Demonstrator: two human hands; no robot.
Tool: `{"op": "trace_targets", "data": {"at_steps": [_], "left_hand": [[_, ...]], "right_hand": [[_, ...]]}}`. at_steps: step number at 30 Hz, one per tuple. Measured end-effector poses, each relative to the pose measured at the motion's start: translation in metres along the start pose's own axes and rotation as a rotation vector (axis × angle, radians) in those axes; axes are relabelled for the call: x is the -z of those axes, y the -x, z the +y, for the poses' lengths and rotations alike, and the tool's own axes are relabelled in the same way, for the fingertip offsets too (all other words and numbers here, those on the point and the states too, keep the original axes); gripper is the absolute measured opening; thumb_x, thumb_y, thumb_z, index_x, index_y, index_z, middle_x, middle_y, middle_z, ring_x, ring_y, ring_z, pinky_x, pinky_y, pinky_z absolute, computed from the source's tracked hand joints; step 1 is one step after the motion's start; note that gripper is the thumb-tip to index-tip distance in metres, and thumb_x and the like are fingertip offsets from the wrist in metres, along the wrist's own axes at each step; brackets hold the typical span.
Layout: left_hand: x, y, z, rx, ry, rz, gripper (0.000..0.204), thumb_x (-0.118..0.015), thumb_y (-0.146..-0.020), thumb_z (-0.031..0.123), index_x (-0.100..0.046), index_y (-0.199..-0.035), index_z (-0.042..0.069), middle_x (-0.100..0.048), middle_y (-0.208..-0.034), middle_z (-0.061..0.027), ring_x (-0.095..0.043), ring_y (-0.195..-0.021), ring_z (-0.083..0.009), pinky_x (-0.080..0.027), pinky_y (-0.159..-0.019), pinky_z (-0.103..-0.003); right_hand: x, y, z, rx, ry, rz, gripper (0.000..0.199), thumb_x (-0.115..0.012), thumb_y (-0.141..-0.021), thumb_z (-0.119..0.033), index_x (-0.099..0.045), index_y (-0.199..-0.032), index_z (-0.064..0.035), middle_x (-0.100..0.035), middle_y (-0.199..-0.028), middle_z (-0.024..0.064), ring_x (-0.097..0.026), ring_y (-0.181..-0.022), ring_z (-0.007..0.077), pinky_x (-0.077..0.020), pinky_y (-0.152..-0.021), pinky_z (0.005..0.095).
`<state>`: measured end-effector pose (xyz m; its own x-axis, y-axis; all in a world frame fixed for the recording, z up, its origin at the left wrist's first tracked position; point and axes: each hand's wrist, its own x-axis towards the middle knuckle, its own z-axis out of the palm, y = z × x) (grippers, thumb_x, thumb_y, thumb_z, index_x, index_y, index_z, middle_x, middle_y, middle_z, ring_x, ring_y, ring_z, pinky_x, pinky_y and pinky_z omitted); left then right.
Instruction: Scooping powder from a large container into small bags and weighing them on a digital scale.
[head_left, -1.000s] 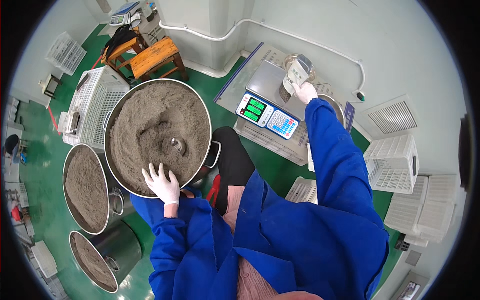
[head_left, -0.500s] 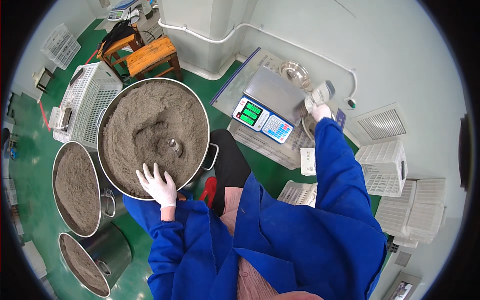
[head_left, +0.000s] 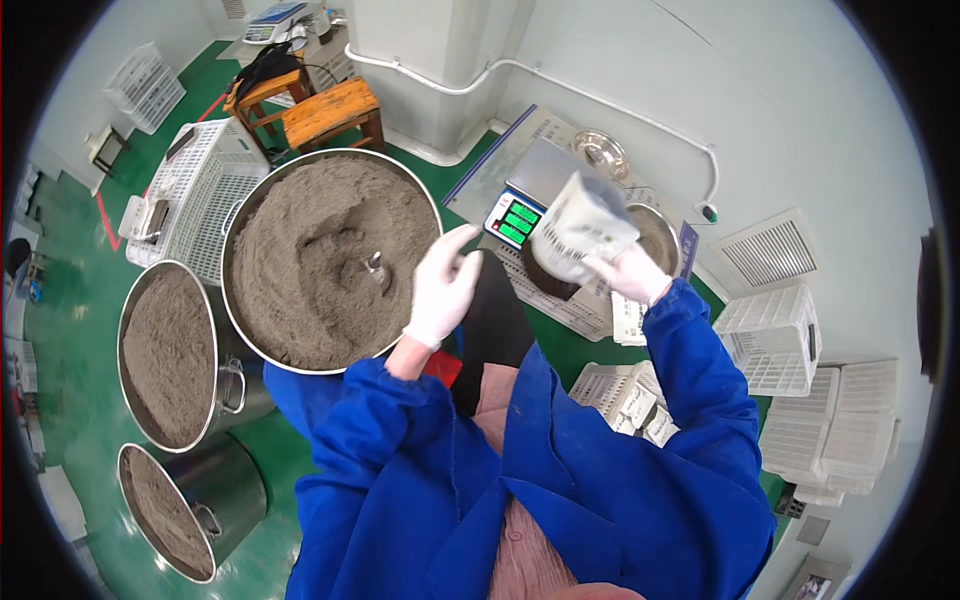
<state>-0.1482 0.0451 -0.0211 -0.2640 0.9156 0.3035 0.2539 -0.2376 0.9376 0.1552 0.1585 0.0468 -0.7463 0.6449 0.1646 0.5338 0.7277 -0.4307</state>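
My right hand (head_left: pixel 628 272), in a white glove, grips a filled white printed bag (head_left: pixel 580 228) and holds it up in front of the weighing scale (head_left: pixel 530 190). My left hand (head_left: pixel 443 283), also gloved, hovers open just left of the bag, over the rim of a large steel pot (head_left: pixel 250 210) full of grey-brown powder. A metal scoop (head_left: pixel 375 268) stands buried in the powder. Both sleeves are blue.
Two smaller steel pots (head_left: pixel 165 355) (head_left: pixel 190 510) of the same powder stand to my left. White plastic crates (head_left: pixel 205 180) (head_left: pixel 775 335) lie on the green floor. A metal bowl (head_left: pixel 655 235) sits beside the scale, an orange wooden stool (head_left: pixel 330 112) behind the big pot.
My right hand has lifted the bag off the scale area and brought it toward me. My left hand left the pot rim and rose toward the bag.
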Motion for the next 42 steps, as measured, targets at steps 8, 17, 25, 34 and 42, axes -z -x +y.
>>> {"op": "trace_targets", "data": {"at_steps": [8,17,25,34,42], "left_hand": [[-0.023,0.038,0.009,0.219,0.334,-0.244,0.017,-0.061,-0.101,0.005,-0.071,-0.112,-0.003,-0.073,-0.087,-0.0056,-0.068,-0.078,-0.0092,-0.056,-0.073,-0.026],[-0.036,0.058,0.037,0.028,0.185,-0.145,0.008,-0.068,-0.096,0.002,-0.072,-0.101,-0.003,-0.073,-0.086,-0.0092,-0.070,-0.075,-0.0125,-0.056,-0.069,-0.027],[-0.030,0.059,0.041,-0.012,0.185,-0.151,0.007,-0.069,-0.094,-0.002,-0.071,-0.100,-0.004,-0.072,-0.091,-0.0099,-0.071,-0.076,-0.0131,-0.056,-0.070,-0.027],[-0.002,0.044,0.055,0.010,0.165,-0.380,0.031,-0.073,-0.091,0.001,-0.072,-0.122,-0.002,-0.072,-0.107,-0.0077,-0.069,-0.083,-0.0100,-0.056,-0.073,-0.026],[-0.001,0.028,0.064,-0.377,-0.180,-0.432,0.010,-0.076,-0.090,0.014,-0.071,-0.092,0.006,-0.066,-0.083,-0.0092,-0.065,-0.066,-0.0288,-0.054,-0.062,-0.037]], "right_hand": [[-0.036,0.023,-0.050,-0.010,-0.028,-0.331,0.022,-0.068,-0.094,-0.023,-0.077,-0.110,-0.0105,-0.075,-0.108,0.0141,-0.073,-0.095,0.0339,-0.0588,-0.086,0.0436],[0.088,0.009,-0.129,0.074,-0.809,-0.557,0.044,-0.057,-0.104,-0.018,-0.056,-0.143,0.0025,-0.066,-0.134,0.0194,-0.057,-0.135,0.0264,-0.0408,-0.116,0.0394],[0.031,0.047,-0.044,-0.091,-0.203,0.004,0.047,-0.070,-0.087,-0.011,-0.061,-0.132,-0.0003,-0.063,-0.134,0.0214,-0.059,-0.125,0.0420,-0.0470,-0.108,0.0432],[0.013,0.034,-0.075,-0.042,-0.215,0.010,0.014,-0.071,-0.088,-0.016,-0.070,-0.089,-0.0027,-0.067,-0.083,0.0152,-0.069,-0.082,0.0337,-0.0549,-0.074,0.0407],[-0.005,0.042,-0.074,0.058,-0.089,0.086,0.015,-0.077,-0.083,-0.017,-0.071,-0.090,-0.0054,-0.066,-0.081,0.0151,-0.067,-0.080,0.0363,-0.0528,-0.072,0.0443]]}}
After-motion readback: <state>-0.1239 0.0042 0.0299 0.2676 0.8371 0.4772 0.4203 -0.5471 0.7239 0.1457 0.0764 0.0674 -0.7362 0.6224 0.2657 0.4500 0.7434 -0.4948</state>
